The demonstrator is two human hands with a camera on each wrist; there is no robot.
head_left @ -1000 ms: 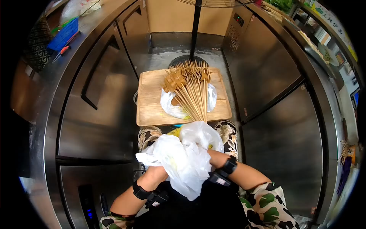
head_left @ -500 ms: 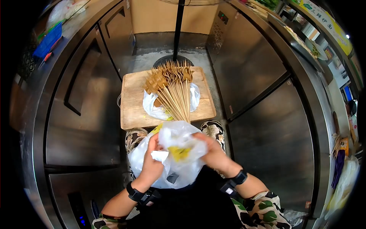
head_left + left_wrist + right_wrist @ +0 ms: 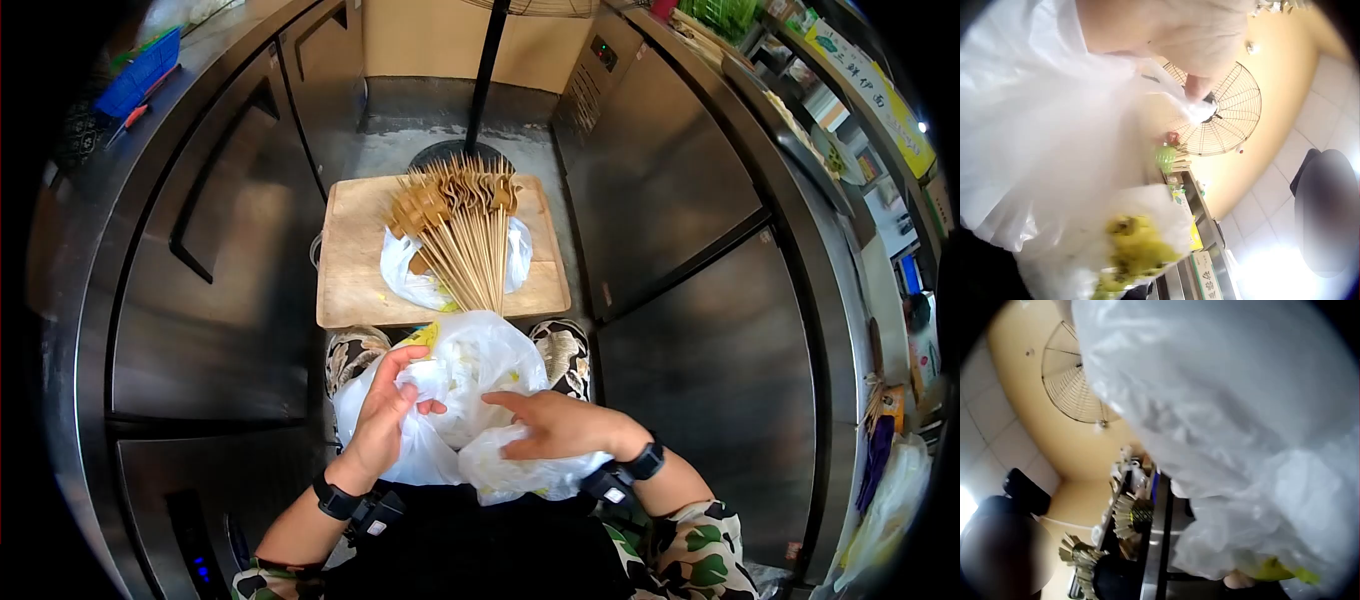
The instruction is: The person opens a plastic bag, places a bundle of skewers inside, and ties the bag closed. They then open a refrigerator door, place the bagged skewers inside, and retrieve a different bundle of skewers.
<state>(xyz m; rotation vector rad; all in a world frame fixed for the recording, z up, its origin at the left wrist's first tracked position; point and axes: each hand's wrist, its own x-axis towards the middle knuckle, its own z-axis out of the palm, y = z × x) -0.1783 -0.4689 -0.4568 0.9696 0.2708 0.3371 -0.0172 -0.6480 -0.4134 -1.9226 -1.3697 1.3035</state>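
Steel cabinets [image 3: 695,350]: dark and brushed, standing on both sides of the wooden worktop [image 3: 348,255].
Black pole [image 3: 486,85]: beyond the far edge of the wooden worktop, rising from a round base [image 3: 430,155] on the floor.
Wooden worktop: pale, with rounded corners, carrying the skewers [image 3: 470,255].
White plastic bag [image 3: 505,350]: on the person's side of the wooden worktop, bunched between both hands, with yellow patches; whether it is one layer or several cannot be told.
Skewers: fanned out on the wooden worktop, brown wavy food [image 3: 425,208] at their far ends, bare sticks toward its near edge.
Smaller bag [image 3: 400,272]: white, on the wooden worktop, beneath the skewers.
Blue basket [image 3: 140,75]: well left of the wooden worktop.
Left hand [image 3: 380,415]: nearer the person than the wooden worktop, fingers and thumb pinching the white plastic.
Right hand [image 3: 568,425]: likewise on the near side, index finger stretched across the plastic; whether its other fingers grip cannot be told.
Red-handled tool [image 3: 132,117]: left of the wooden worktop, just beside the basket.
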